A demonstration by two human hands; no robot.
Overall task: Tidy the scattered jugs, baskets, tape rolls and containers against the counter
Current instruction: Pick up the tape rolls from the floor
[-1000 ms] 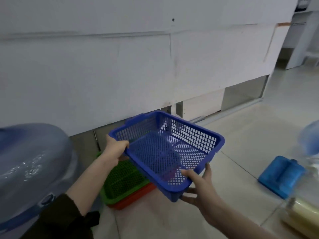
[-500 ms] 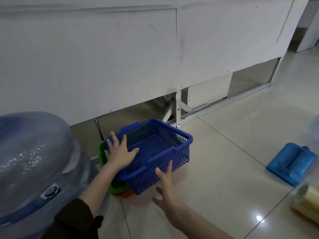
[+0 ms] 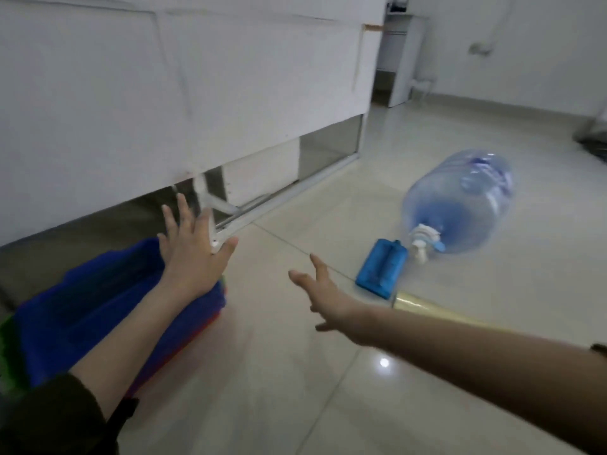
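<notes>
Basket [image 3: 98, 310] blue, blurred, floor-level.

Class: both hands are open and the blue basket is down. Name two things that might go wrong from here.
1. The water jug lies on its side on smooth tile, so it may roll when touched.
2. The right hand reaches toward the blue container, and its arm could knock the yellowish roll beneath it.

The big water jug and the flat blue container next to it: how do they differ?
The water jug is large, round and see-through, lying on its side with a white cap; the flat blue container is much smaller, rectangular and solid blue. Both lie on the floor tiles, away from the counter, untouched by either hand.
</notes>
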